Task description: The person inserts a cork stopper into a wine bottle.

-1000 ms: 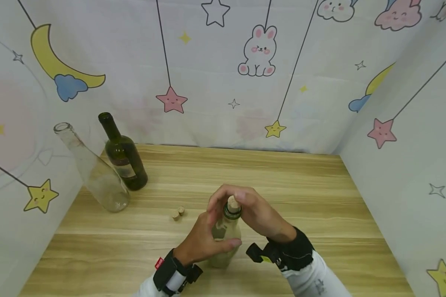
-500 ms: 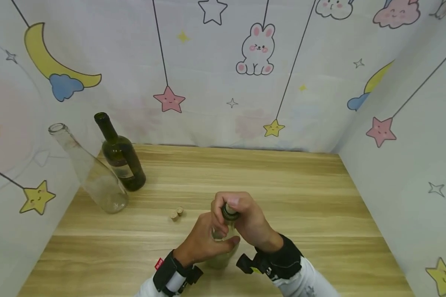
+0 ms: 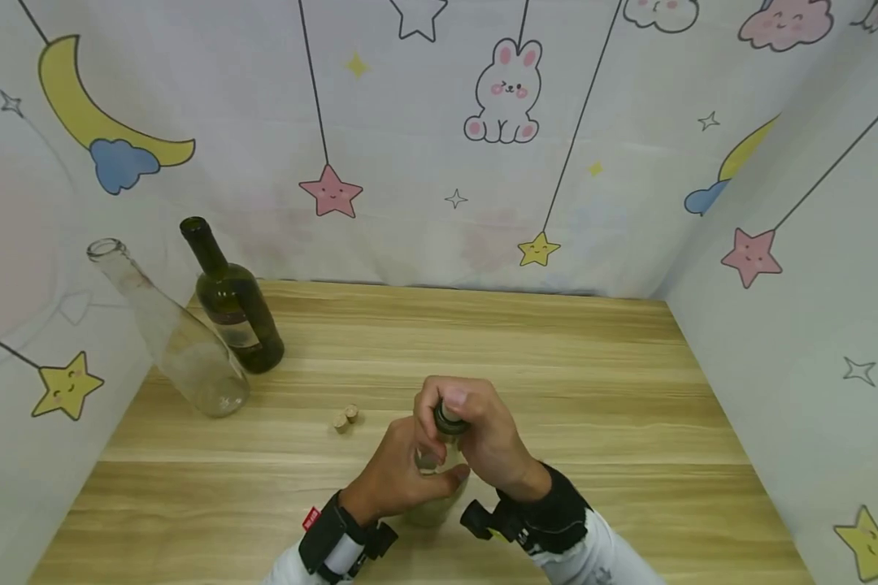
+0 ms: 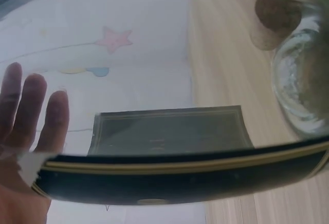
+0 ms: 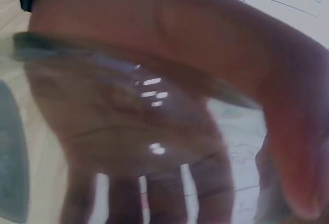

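Note:
A clear glass bottle [image 3: 428, 514] stands on the table between both hands, a cork [image 3: 451, 412] in its mouth. My left hand [image 3: 398, 475] grips the bottle's body, thumb toward me. My right hand [image 3: 486, 431] curls its fingers round the neck, and its thumb [image 3: 455, 396] presses on the cork's top. In the left wrist view, the bottle's dark label [image 4: 169, 131] fills the middle, and the left fingers [image 4: 33, 106] show beyond the glass. The right wrist view shows the right palm [image 5: 133, 131] through shiny glass; that view is blurred.
On the wooden table [image 3: 556, 349], two small corks [image 3: 345, 418] lie left of the hands. Farther left stand a clear empty bottle [image 3: 190, 349] and a dark green bottle [image 3: 237, 313]. White printed cloth walls [image 3: 410, 122] enclose the table's back and sides.
My right hand, loosely cupped over the cork a second ago, has come down and left and curled round the neck, thumb on the cork. The left hand keeps its grip.

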A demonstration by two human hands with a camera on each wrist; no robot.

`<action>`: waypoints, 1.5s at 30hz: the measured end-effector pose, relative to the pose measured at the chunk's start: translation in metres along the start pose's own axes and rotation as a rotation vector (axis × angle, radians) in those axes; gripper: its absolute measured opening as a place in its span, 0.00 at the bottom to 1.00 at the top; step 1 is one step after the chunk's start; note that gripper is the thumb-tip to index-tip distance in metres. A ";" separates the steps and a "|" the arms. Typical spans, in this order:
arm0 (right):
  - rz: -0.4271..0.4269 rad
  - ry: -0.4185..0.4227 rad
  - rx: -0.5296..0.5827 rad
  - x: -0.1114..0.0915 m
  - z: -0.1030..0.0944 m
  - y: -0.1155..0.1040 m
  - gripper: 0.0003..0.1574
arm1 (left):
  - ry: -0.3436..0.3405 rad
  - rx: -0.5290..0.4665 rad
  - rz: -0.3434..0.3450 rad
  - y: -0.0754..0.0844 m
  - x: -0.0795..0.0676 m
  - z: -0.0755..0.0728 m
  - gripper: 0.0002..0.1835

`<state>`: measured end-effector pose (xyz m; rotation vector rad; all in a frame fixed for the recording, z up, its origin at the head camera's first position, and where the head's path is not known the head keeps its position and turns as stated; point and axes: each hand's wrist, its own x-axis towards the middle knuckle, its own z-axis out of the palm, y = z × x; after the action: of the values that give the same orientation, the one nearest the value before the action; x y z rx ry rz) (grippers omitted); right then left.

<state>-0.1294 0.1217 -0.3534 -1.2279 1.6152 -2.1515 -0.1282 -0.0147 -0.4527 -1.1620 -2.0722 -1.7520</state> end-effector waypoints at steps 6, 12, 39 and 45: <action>0.014 0.069 -0.092 -0.010 0.000 0.009 0.31 | -0.012 -0.008 -0.012 0.000 0.002 0.000 0.15; 0.068 0.165 -0.268 -0.017 0.003 0.017 0.11 | -0.042 -0.047 -0.060 0.002 0.003 -0.002 0.16; 0.011 0.684 -0.495 -0.030 -0.145 -0.056 0.15 | 0.139 0.081 -0.186 0.004 -0.002 -0.031 0.44; -0.031 0.992 -0.493 -0.050 -0.222 -0.083 0.15 | 0.148 0.092 -0.200 0.001 -0.005 -0.030 0.44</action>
<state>-0.2265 0.3414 -0.3211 -0.1547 2.5986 -2.6580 -0.1341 -0.0437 -0.4468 -0.7984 -2.2165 -1.7451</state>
